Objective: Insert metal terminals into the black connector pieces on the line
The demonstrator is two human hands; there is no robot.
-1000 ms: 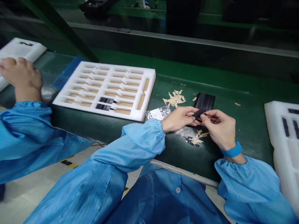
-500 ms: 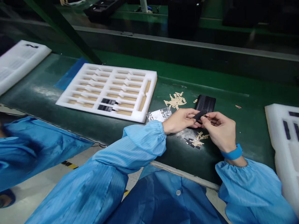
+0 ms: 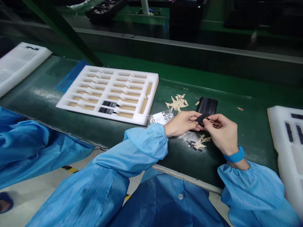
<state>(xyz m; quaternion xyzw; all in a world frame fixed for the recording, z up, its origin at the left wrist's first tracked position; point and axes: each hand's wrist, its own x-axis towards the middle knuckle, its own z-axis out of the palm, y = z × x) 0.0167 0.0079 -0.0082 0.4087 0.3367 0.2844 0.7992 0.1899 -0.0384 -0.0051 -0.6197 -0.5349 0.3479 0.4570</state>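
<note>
My left hand [image 3: 183, 123] is closed around a small flat black part [image 3: 202, 118] and holds it tilted above the table. At the part's right end, the thumb and fingers of my right hand [image 3: 222, 130] are pinched together; a tiny yellowish spot shows there, too small to name. Just behind the hands lies a black slotted block [image 3: 208, 105]. Below them is a small pile of cream and black slips [image 3: 199, 143]. A larger heap of cream cut-out pieces [image 3: 177, 102] lies behind my left hand, and a clear plastic bag with a white label [image 3: 161, 118] is beside its wrist.
Left of my hands, a white foam tray [image 3: 113, 71] has rows of slots, with black slotted parts in two. Another foam tray [image 3: 274, 126] stands at the right edge, and a white foam piece [image 3: 35, 55] far left. A person's blue sleeve [image 3: 47, 148] shows at left.
My hands stay together at the black part, which has turned slightly between my fingers. The person's blue clothing at the left has shifted. The view has moved very slightly.
</note>
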